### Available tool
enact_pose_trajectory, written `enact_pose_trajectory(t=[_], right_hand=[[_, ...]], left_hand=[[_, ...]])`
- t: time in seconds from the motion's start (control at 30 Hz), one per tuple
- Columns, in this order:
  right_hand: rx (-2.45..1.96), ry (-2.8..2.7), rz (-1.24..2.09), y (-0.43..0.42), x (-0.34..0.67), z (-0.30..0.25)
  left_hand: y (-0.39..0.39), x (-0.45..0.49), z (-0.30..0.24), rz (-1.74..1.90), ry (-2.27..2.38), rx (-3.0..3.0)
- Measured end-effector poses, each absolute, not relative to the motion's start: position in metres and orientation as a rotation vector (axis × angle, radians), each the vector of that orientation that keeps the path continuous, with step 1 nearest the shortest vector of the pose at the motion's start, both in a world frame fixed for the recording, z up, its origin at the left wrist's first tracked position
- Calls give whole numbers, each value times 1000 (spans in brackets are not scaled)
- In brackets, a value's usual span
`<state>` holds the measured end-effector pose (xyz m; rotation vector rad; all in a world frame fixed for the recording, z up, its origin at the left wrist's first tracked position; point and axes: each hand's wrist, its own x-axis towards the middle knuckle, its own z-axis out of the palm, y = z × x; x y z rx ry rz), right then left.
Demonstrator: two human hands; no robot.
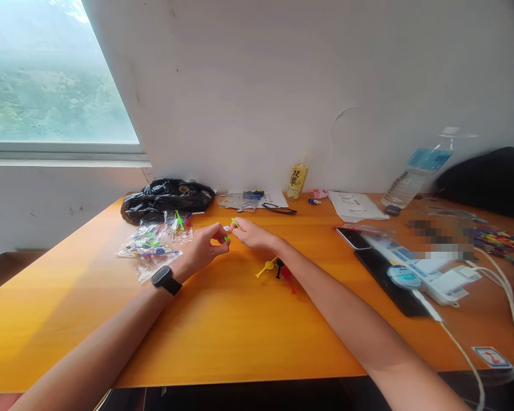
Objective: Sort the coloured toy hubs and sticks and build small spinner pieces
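Both my hands meet above the orange table (223,325), fingers pinched. My left hand (208,246), with a black watch on its wrist, pinches a small white and green piece (227,231). My right hand (252,233) pinches a thin green stick (236,224) that points toward that piece. On the table just under my right forearm lie a yellow stick piece (265,266), a black one (278,266) and a red one (288,275). A clear plastic bag (152,244) with several coloured stick pieces lies left of my left hand.
A black plastic bag (167,198) sits at the back left. Along the wall stand a yellow drink bottle (297,181), papers (355,205) and a water bottle (415,174). To the right are a phone (353,238), a power strip (424,268) with white cables, and a dark bag (488,180).
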<state>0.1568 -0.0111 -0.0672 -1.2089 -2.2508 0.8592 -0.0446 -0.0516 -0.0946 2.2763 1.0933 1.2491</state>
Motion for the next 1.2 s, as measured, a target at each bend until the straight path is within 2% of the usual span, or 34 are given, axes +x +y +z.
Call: enact_pose_trajectory(t=[0.17,0.43,0.53,0.67,0.73,0.9,1.1,1.2], right_hand=[[-1461,-2293,662,0,170,-72],[-1491,-2401,600,2,187,-51],[-1382,-2600,757,4,200,-32],[-1057,-2876,1238,3,217,-11],[-1120,-2977,1343,0,220,-7],[-1340,-2978,1432,-7,211,-14],[-1177,-2883,1320,-3,202,-25],[-1108,-2717,1368,0,205,-26]], left_hand=[[-49,-58,-91,1102,1180,2415],[-46,-78,-83,796,1232,2538],[-45,-81,-82,802,1236,2590],[-45,-80,-82,831,1197,2666],[-45,-77,-87,792,1202,2707],[-39,-70,-107,502,1215,2726],[-31,-73,-121,534,1334,2685],[-30,-75,-121,515,1345,2657]])
